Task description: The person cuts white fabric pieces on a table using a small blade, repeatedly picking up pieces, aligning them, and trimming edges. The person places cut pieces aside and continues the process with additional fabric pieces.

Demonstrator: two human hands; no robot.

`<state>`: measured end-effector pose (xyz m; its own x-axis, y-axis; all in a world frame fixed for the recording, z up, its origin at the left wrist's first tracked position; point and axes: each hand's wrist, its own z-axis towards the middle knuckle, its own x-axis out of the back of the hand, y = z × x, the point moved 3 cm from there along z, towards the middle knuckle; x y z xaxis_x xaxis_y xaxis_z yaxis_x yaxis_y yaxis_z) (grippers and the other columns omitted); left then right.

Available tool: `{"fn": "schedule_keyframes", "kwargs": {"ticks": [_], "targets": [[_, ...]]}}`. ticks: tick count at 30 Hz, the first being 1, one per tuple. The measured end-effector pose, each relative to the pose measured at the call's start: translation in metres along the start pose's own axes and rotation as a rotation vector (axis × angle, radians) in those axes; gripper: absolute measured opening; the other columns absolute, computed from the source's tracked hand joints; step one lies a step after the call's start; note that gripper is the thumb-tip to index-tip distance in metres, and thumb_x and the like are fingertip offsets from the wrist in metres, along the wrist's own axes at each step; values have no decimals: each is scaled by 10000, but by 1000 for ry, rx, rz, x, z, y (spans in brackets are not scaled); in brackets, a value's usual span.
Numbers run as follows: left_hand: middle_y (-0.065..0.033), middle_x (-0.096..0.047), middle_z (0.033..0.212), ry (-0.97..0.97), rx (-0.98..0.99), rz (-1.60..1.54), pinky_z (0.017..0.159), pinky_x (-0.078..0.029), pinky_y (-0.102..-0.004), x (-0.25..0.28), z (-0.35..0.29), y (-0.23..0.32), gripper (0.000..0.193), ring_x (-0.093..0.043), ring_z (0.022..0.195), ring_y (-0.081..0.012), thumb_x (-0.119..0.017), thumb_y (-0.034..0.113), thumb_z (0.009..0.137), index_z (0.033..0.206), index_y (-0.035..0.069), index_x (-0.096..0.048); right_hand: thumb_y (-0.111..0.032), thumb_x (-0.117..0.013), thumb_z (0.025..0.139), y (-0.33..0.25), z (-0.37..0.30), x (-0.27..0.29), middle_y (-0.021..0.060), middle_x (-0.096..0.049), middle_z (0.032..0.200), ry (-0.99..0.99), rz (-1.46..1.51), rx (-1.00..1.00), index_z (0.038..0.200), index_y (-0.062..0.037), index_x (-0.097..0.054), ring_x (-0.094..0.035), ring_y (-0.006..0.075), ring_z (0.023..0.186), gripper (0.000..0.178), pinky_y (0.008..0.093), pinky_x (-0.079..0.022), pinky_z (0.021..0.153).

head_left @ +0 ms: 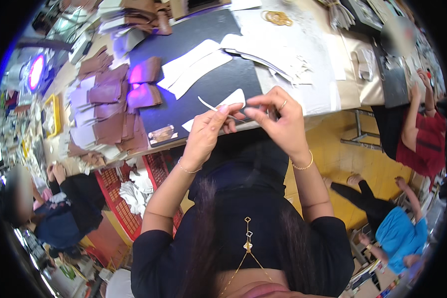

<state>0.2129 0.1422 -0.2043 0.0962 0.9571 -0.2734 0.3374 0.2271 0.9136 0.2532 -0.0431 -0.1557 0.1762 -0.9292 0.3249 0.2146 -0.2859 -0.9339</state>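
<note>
My left hand (pixel 206 134) is closed in a pinch on a thin white strip (pixel 206 103), one end of which sticks out beyond the fingertips. Close by on the right, my right hand (pixel 283 119) has its thumb and forefinger a little apart, with nothing visible between them. Both hands are above the near edge of a black mat (pixel 184 111). Under and behind the fingers lies a white cut piece (pixel 233 98), partly hidden by the left hand. Farther off, larger white curved pieces (pixel 196 64) rest on the mat.
Stacks of brown and white pieces (pixel 107 104) cover the table's left side. More white pieces (pixel 268 57) and tan rubber bands (pixel 278 18) lie at the back. Below the table stands a red crate (pixel 119 198) holding white material. Other people sit at left and right.
</note>
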Motion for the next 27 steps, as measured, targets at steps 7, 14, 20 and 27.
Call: {"fn": "schedule_keyframes", "kwargs": {"ticks": [7,14,20,27], "targets": [[-106,-694,925,54,-318,511,761,-519,-313,-5,-8,8,220,-650,833,-180,-576,138,1055,1052,-52,-686,-59,-815,849,-7,5,-26,40,-629,966,-101,8,68,1045,-54,-787,-562,99,725,198,246,-457,627],[-157,-637,1122,126,-430,774,899,-489,-449,-1,-19,1,279,-635,998,-330,-705,173,945,1177,20,-677,-46,-836,818,-15,20,-36,46,-695,897,-179,10,92,970,-37,-770,-618,116,762,166,258,-478,630],[-126,-599,1275,398,-473,1309,1029,-413,-486,28,-55,-23,440,-564,1207,-330,-763,183,886,1290,57,-643,-24,-838,756,-11,33,-48,6,-705,803,-86,-293,435,961,-95,-759,-602,195,697,230,312,-506,612],[-111,-617,1383,270,-577,1339,1120,-425,-501,72,-59,-33,351,-575,1323,-292,-733,81,884,1232,64,-696,-34,-797,653,12,37,-100,-6,-674,903,-325,-492,634,1036,-110,-740,-614,195,799,395,321,-532,624]]}}
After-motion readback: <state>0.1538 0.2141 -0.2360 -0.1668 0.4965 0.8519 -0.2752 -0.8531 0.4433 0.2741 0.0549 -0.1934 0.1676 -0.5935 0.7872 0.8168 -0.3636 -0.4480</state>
